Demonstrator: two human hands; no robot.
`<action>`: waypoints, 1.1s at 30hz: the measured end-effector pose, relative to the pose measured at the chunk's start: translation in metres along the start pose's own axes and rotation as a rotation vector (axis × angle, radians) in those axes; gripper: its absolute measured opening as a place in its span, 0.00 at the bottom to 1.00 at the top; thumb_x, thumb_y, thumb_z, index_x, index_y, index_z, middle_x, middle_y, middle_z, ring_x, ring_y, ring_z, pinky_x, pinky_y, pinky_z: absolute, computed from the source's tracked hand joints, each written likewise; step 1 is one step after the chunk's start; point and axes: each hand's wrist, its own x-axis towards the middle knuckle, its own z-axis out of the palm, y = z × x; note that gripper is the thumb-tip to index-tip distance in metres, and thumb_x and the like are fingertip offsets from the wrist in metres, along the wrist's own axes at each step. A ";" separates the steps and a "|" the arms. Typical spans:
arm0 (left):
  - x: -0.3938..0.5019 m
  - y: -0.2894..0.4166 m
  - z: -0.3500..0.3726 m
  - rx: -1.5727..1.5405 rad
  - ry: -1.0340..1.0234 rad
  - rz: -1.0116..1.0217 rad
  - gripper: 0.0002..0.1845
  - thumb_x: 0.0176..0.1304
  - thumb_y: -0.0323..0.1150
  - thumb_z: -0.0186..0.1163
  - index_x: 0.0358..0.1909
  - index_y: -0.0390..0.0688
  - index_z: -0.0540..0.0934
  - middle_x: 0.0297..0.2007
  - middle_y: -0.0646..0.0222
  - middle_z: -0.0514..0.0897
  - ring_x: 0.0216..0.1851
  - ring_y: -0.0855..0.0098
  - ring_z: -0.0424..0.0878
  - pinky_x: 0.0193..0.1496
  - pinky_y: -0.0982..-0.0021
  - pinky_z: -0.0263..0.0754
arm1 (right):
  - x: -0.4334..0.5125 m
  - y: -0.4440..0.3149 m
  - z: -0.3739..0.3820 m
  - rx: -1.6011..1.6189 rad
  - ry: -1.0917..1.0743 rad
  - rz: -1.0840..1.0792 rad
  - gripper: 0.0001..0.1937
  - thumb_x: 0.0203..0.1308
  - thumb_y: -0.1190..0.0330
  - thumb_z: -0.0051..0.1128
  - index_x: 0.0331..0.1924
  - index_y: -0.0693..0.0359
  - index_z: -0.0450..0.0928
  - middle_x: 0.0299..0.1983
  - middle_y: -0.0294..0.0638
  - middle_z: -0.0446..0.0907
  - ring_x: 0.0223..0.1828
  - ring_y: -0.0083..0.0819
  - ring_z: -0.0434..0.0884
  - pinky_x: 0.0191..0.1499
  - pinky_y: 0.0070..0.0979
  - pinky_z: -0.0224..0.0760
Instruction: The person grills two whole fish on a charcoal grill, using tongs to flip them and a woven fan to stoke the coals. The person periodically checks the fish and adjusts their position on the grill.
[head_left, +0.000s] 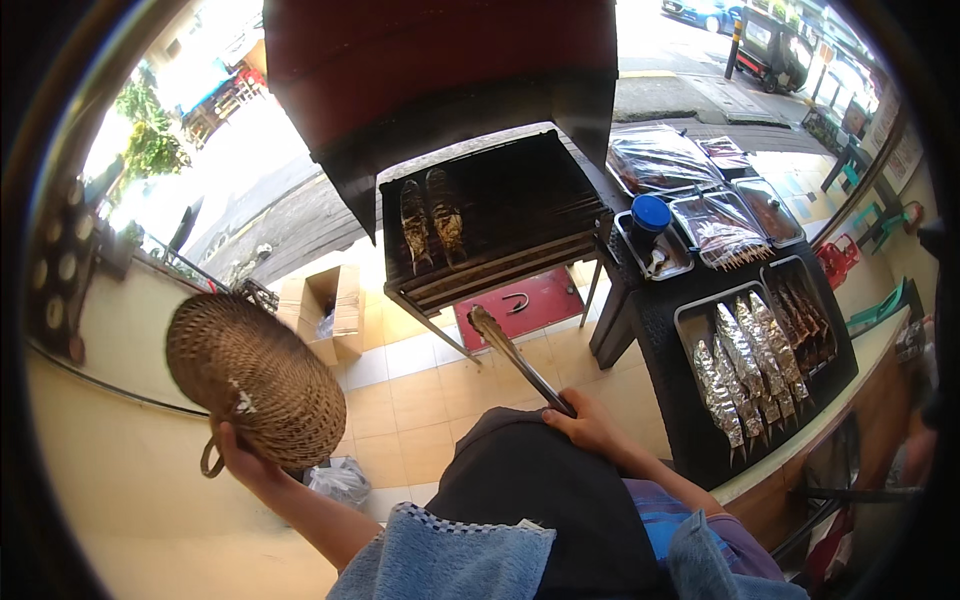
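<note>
My left hand grips the handle of a woven fan, held up to the left of the grill. In my right hand is a pair of metal tongs, pointing up and left toward the grill's front legs. The tongs touch no food. Two fish, partly wrapped in foil and browned toward the near end, lie side by side on the left part of the charcoal grill. A dark red hood rises behind and over the grill.
On the black table at right, a metal tray holds several foil-wrapped fish. Beyond stand a blue-lidded container and plastic-covered trays of skewers. A cardboard box and a red panel are on the tiled floor.
</note>
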 end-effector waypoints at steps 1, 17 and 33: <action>-0.004 0.019 0.002 -0.278 -0.109 0.099 0.28 0.72 0.44 0.60 0.64 0.33 0.77 0.60 0.57 0.81 0.57 0.63 0.81 0.58 0.61 0.79 | 0.000 -0.001 0.000 0.001 -0.016 0.006 0.21 0.65 0.51 0.66 0.40 0.65 0.79 0.30 0.47 0.79 0.34 0.38 0.78 0.40 0.36 0.70; -0.008 -0.025 0.016 0.573 0.150 -0.089 0.22 0.68 0.34 0.69 0.60 0.34 0.77 0.52 0.60 0.84 0.53 0.65 0.81 0.59 0.64 0.75 | 0.012 -0.007 -0.007 -0.027 -0.022 -0.056 0.19 0.67 0.54 0.65 0.38 0.65 0.77 0.28 0.40 0.74 0.33 0.29 0.73 0.38 0.32 0.67; 0.053 -0.069 0.000 0.950 0.120 -0.117 0.24 0.68 0.36 0.69 0.60 0.32 0.79 0.51 0.62 0.85 0.52 0.69 0.81 0.56 0.69 0.74 | 0.013 0.000 -0.005 -0.033 0.015 -0.056 0.18 0.68 0.56 0.65 0.42 0.65 0.81 0.30 0.36 0.78 0.33 0.25 0.75 0.39 0.27 0.68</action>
